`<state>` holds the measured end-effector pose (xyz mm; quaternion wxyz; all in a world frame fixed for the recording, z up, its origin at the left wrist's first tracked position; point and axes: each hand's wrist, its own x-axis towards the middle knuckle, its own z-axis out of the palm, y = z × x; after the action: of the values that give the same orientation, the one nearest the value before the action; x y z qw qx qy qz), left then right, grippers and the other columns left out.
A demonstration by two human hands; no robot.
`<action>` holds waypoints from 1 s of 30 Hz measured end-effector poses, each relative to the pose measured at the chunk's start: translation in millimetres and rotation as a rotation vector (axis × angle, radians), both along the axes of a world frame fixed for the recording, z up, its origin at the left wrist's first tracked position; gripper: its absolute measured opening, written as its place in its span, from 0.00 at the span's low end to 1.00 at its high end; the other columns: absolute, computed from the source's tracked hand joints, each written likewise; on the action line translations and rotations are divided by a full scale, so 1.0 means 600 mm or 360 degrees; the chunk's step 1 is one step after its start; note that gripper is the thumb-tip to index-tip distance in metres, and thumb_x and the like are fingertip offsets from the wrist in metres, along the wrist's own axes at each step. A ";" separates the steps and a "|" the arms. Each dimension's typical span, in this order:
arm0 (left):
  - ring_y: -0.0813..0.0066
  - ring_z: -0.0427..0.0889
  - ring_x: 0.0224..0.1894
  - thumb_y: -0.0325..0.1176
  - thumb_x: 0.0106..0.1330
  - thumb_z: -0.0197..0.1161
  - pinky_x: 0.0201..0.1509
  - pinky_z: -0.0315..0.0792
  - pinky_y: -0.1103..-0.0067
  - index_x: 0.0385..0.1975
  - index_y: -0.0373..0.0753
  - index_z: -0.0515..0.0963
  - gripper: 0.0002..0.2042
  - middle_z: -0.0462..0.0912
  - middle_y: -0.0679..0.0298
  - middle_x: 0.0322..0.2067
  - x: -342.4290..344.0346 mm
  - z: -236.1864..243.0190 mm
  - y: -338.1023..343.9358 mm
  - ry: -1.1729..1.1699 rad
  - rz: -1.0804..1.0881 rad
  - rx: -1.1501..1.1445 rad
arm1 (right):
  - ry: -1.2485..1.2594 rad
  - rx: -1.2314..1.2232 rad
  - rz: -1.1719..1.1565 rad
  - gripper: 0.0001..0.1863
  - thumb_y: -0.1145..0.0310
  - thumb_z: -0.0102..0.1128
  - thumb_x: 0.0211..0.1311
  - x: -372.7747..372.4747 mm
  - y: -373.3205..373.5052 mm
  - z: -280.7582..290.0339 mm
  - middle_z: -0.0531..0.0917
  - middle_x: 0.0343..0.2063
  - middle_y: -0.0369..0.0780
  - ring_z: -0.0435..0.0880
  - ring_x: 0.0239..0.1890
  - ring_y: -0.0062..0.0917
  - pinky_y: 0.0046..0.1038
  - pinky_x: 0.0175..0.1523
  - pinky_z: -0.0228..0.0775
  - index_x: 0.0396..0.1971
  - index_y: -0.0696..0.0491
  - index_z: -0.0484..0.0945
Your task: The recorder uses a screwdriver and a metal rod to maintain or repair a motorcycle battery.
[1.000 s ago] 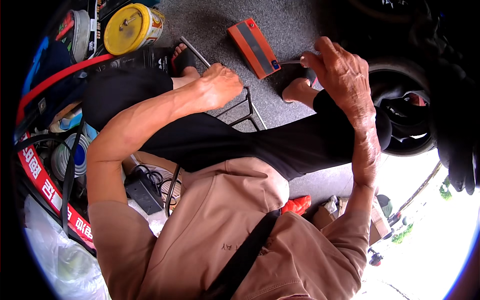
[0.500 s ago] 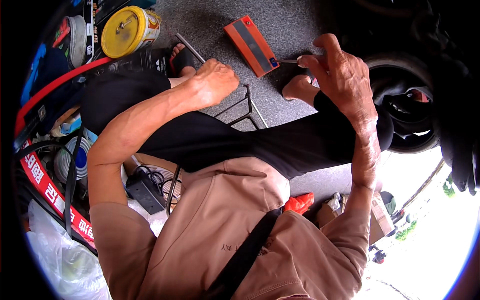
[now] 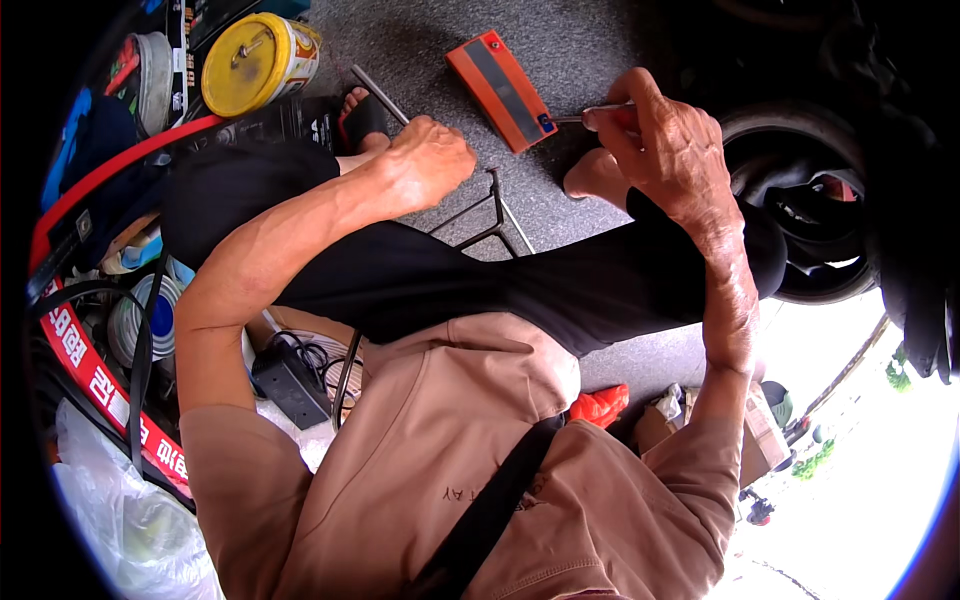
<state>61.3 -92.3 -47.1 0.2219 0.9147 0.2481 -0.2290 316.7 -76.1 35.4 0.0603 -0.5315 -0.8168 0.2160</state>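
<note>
On the grey floor in front of me lies an orange box-shaped battery (image 3: pixel 492 85) with a dark strip along its top and a small blue part at its near corner. My right hand (image 3: pixel 675 150) is closed around a screwdriver (image 3: pixel 577 118). Its thin metal shaft points left, and the tip meets the blue part or sits right beside it. My left hand (image 3: pixel 425 168) makes a fist around one end of a metal rod (image 3: pixel 378 93), which slants up and left over my foot. The grip itself is hidden under the fingers.
A bucket with a yellow lid (image 3: pixel 243 65) stands at the far left, near a red curved band (image 3: pixel 95 190). To the right is a black wheel (image 3: pixel 800 210). A thin metal stand (image 3: pixel 492 225) shows between my legs. A black power adapter (image 3: pixel 290 385) lies by my left elbow.
My right hand has shifted slightly left with the screwdriver, and more of the handle shows between the fingers. My left hand and the metal rod have hardly moved.
</note>
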 end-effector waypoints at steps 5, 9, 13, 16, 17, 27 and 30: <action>0.57 0.86 0.39 0.20 0.50 0.62 0.46 0.78 0.68 0.37 0.28 0.78 0.13 0.82 0.47 0.33 0.000 -0.002 0.003 0.0024 -0.0021 -0.0026 | -0.0112 -0.0116 -0.0036 0.14 0.62 0.67 0.59 -0.003 0.007 0.008 0.84 0.18 0.39 0.86 0.23 0.32 0.30 0.30 0.77 0.32 0.54 0.73; 0.56 0.86 0.38 0.20 0.50 0.62 0.45 0.78 0.67 0.37 0.28 0.78 0.12 0.82 0.47 0.33 0.000 -0.001 0.003 0.0008 -0.0026 -0.0018 | 0.0110 0.0216 0.0092 0.14 0.60 0.66 0.60 0.003 0.005 -0.003 0.82 0.17 0.38 0.86 0.24 0.31 0.29 0.31 0.76 0.33 0.54 0.74; 0.56 0.86 0.38 0.20 0.50 0.62 0.44 0.78 0.67 0.37 0.29 0.78 0.12 0.82 0.47 0.33 -0.001 -0.003 0.003 -0.0002 -0.0041 -0.0018 | 0.0153 0.0103 0.0041 0.13 0.61 0.65 0.60 0.001 0.002 -0.011 0.81 0.15 0.37 0.87 0.25 0.31 0.29 0.32 0.77 0.33 0.54 0.74; 0.56 0.86 0.37 0.20 0.49 0.63 0.44 0.78 0.67 0.36 0.29 0.79 0.12 0.82 0.47 0.33 -0.005 -0.010 0.000 -0.0067 -0.0035 0.0029 | -0.0046 -0.0014 -0.0015 0.13 0.63 0.65 0.59 -0.005 0.000 -0.007 0.81 0.15 0.36 0.88 0.27 0.31 0.30 0.33 0.78 0.35 0.55 0.74; 0.56 0.86 0.37 0.20 0.49 0.63 0.44 0.78 0.67 0.36 0.29 0.79 0.12 0.82 0.47 0.33 -0.007 -0.012 -0.002 -0.0066 -0.0034 0.0029 | -0.0131 -0.0082 -0.0022 0.13 0.64 0.64 0.59 -0.007 0.002 -0.003 0.81 0.15 0.36 0.88 0.28 0.31 0.30 0.33 0.79 0.37 0.55 0.74; 0.61 0.87 0.38 0.23 0.50 0.65 0.40 0.79 0.69 0.33 0.32 0.81 0.09 0.84 0.51 0.32 -0.005 -0.007 -0.001 -0.0066 -0.0041 0.0115 | 0.0162 0.0103 0.0021 0.16 0.68 0.67 0.53 -0.003 0.000 -0.008 0.82 0.19 0.38 0.87 0.26 0.33 0.31 0.31 0.77 0.39 0.54 0.72; 0.58 0.86 0.38 0.21 0.50 0.63 0.44 0.79 0.69 0.37 0.29 0.78 0.13 0.83 0.47 0.33 0.001 -0.002 0.003 -0.0005 -0.0034 -0.0003 | -0.0009 0.0108 -0.0011 0.14 0.68 0.66 0.54 -0.002 0.000 -0.006 0.82 0.18 0.38 0.87 0.26 0.33 0.31 0.31 0.76 0.38 0.54 0.72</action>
<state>61.6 -90.2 -48.3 0.2206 0.9175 0.2376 -0.2304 315.7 -76.4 31.9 0.0768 -0.5326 -0.8220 0.1864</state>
